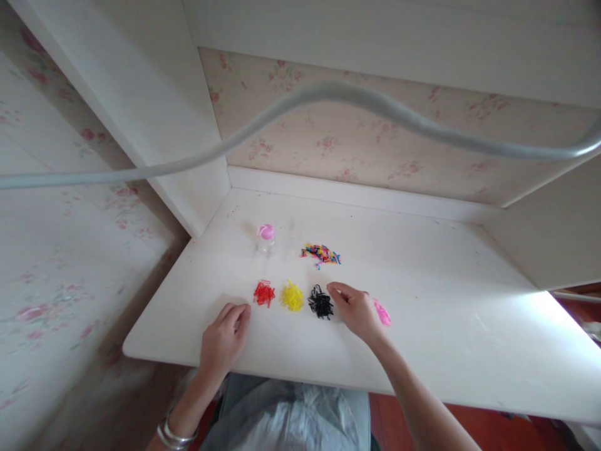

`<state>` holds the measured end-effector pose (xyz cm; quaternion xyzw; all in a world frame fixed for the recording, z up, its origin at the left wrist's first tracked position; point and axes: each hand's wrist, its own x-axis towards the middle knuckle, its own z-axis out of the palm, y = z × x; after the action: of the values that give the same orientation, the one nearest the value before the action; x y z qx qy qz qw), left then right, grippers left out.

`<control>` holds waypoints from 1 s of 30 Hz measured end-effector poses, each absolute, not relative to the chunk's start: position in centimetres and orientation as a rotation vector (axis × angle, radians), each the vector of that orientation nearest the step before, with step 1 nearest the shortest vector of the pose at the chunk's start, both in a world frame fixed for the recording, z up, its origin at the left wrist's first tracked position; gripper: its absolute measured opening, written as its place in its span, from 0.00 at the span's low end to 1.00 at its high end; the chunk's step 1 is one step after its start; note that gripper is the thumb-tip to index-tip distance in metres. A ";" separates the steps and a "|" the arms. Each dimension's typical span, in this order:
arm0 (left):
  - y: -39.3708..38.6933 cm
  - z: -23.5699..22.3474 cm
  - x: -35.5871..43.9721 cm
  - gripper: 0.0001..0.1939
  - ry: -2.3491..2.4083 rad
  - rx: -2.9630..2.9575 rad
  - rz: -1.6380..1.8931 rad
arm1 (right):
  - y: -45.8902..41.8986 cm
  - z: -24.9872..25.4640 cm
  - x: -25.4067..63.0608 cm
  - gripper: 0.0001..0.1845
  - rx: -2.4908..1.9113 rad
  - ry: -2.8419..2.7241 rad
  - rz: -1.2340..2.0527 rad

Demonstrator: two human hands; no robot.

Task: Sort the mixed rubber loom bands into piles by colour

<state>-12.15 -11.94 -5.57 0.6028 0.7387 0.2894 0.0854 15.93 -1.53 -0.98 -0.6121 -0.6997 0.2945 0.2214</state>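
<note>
My right hand [355,308] is closed in a pinch at the right edge of a pile of black rubber bands [320,303]. What its fingertips hold, if anything, is too small to make out. Loosely curled, my left hand [224,333] rests on the white desk, just left of a pile of red rubber bands [263,294], and nothing shows in it. Between red and black lies a yellow pile [292,296]. A pink pile [382,312] is partly hidden behind my right hand. Farther back sits a heap of mixed-colour rubber bands [321,254].
A small clear jar with a pink top [267,239] stands behind the red pile. The white desk [436,338] meets a floral wall at the back and a panel at the left. A pale cable [328,92] crosses the upper view.
</note>
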 end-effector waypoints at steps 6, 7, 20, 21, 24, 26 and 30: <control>-11.9 -5.4 -12.1 0.12 2.215 1.811 0.837 | -3.0 0.0 14.4 0.17 -1.738 -2.410 0.392; -11.9 -5.4 -12.1 0.12 2.218 1.810 0.838 | -3.0 0.1 14.3 0.17 -1.752 -2.429 0.370; -11.0 -3.7 -12.0 0.13 2.123 1.768 0.905 | -6.3 -1.1 19.2 0.22 -1.737 -1.787 0.543; -10.6 -3.2 -11.7 0.13 2.098 1.787 0.904 | -7.1 -1.5 19.9 0.23 -1.758 -1.725 0.551; -8.9 -1.4 -10.2 0.13 1.998 1.893 0.850 | -8.9 -3.2 21.7 0.25 -1.885 -1.548 0.565; -7.4 -0.3 -8.7 0.13 1.927 1.987 0.743 | -9.6 -4.2 22.4 0.26 -1.975 -1.434 0.594; -3.6 0.7 -5.1 0.13 1.844 2.120 0.494 | -9.9 -5.3 22.9 0.27 -1.987 -1.384 0.638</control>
<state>-5.06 -3.62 0.71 0.7353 0.6397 0.1714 0.1440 22.87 -9.92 -5.35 -0.7536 -0.5248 0.2419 0.3134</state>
